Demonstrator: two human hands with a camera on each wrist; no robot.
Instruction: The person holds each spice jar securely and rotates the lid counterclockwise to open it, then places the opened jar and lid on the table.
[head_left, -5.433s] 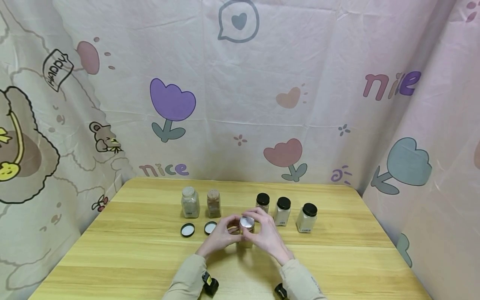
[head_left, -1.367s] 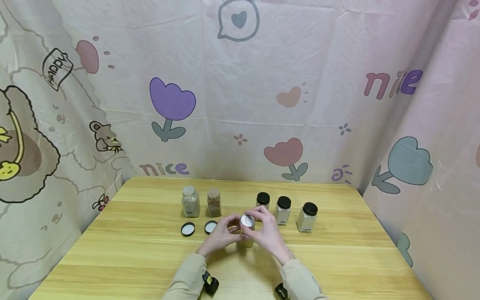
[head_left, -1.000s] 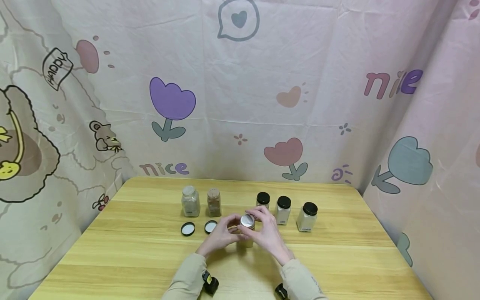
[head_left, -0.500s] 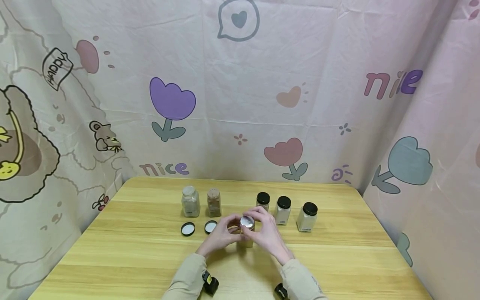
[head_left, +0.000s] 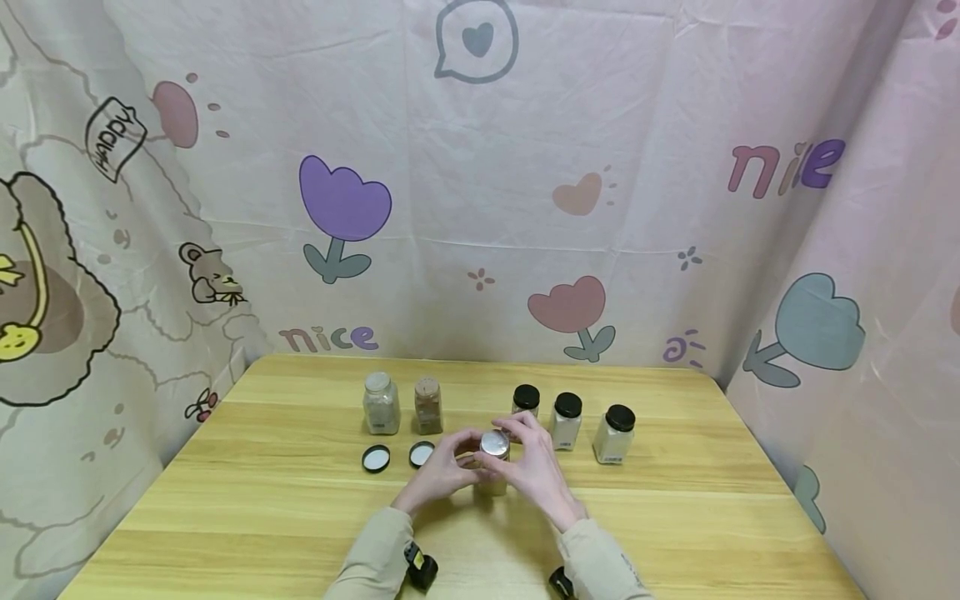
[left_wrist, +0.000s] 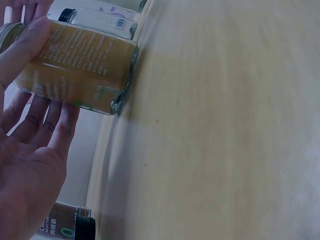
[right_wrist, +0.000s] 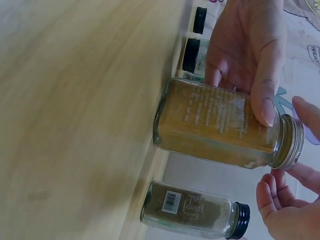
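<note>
Left hand (head_left: pixel 446 472), fingers curled round amber jar (right_wrist: pixel 210 130); right hand (head_left: pixel 534 463), fingers pinching its silver top (head_left: pixel 494 442)

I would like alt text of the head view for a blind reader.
A person's left hand and right hand hold a silver-topped jar at a wooden table. To its left, two jars stand behind two upturned black lids; to its right, three black-capped jars.
</note>
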